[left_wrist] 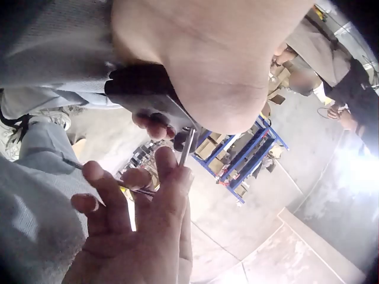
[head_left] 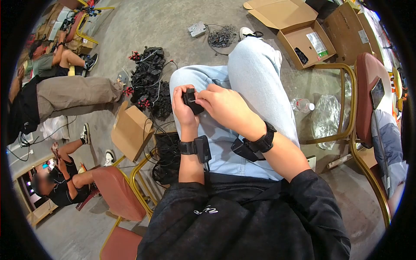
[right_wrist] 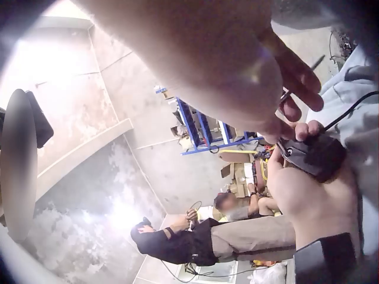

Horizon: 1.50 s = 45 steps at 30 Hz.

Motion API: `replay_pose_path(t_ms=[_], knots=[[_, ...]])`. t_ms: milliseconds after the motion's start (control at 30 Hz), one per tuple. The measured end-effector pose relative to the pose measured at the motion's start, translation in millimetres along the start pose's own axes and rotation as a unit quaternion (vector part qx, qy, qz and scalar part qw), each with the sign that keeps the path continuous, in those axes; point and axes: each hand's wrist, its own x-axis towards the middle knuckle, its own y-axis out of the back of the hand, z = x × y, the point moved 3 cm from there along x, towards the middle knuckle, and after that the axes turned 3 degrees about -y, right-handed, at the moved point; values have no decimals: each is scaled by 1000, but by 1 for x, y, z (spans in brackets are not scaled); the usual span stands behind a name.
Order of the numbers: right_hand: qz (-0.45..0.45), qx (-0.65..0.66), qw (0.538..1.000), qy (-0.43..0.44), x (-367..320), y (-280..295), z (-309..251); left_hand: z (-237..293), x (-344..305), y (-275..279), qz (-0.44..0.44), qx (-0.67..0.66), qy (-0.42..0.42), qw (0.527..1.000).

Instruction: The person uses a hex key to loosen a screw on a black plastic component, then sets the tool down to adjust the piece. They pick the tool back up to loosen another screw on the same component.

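Observation:
Over the lap, my left hand [head_left: 183, 110] grips a small black boxy device [head_left: 191, 100], its fingers wrapped round the sides. In the right wrist view the device [right_wrist: 317, 158] shows a round opening on one face, and a black cable [right_wrist: 355, 108] runs close by it. My right hand [head_left: 229, 108] pinches a slim metal tool [left_wrist: 187, 148] between thumb and forefinger. The tool's end is right at the device's edge. A thin dark shaft [left_wrist: 72, 162] also shows among the right hand's fingers; its full shape is hidden. Both wrists wear black straps with camera units.
A heap of black cables and parts [head_left: 151, 82] lies on the floor at left, near an open cardboard flap [head_left: 132, 132]. Ahead right stands an open carton [head_left: 299, 41]. A red chair [head_left: 368, 99] and plastic bottle [head_left: 303, 105] are at right. Other people [head_left: 65, 182] are at left.

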Motion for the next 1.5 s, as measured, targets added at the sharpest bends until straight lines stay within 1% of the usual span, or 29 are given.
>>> replay_pose_path(t_ms=[67, 133, 200, 267, 333, 467, 533, 567, 633, 767, 833, 867, 933, 1067, 1267, 1333, 1433, 1500], knots=[[11, -20, 1000, 14, 1, -3, 3, -1, 0, 0, 10, 44, -19, 999], [71, -19, 992, 101, 1, -3, 3, -2, 1, 2, 7, 44, -18, 999], [74, -8, 992, 102, 1, -5, 4, -2, 1, 2, 4, 45, -19, 999], [77, 4, 992, 102, 0, -4, 2, 0, 0, 1, -13, 18, -6, 1000], [-13, 71, 997, -40, 1, -6, 7, 2, -1, -2, -17, 10, -2, 1000], [-13, 61, 996, -68, 2, -1, 1, 0, 1, 1, -12, -13, -3, 1000], [-23, 11, 998, -60, 3, 2, 0, 0, 1, 2, -16, -20, 1, 1000], [-23, 11, 998, -61, 2, 0, 1, 0, 1, 1, -20, -28, 4, 999], [7, 36, 999, -22, 1, -2, 1, 2, 0, -2, -14, -21, 2, 1000], [-13, 11, 1000, -12, 0, -2, 1, 3, -1, -3, -1, 16, -5, 1000], [47, -21, 997, 54, 0, -3, 2, 2, -1, -2, -1, 10, 1, 1000], [46, -21, 997, 55, 1, -4, 3, 1, 0, -2, -2, 4, 7, 1000], [58, -57, 991, 107, 0, -3, 0, -1, 1, 1, 2, 2, 4, 1000], [54, -77, 988, 120, 0, 0, -3, -1, 1, 2, 3, 17, -2, 1000], [38, -82, 993, 80, 0, -1, -2, 3, -2, -5, -3, 55, -6, 998], [61, -93, 988, 105, -1, 0, -3, 0, -1, -3, -1, 59, -13, 998], [42, -111, 987, 111, -2, 3, -5, -1, -1, -1, 1, 49, -12, 999], [53, -103, 986, 116, -2, 2, -3, -1, 0, 0, 1, 35, -3, 999]])
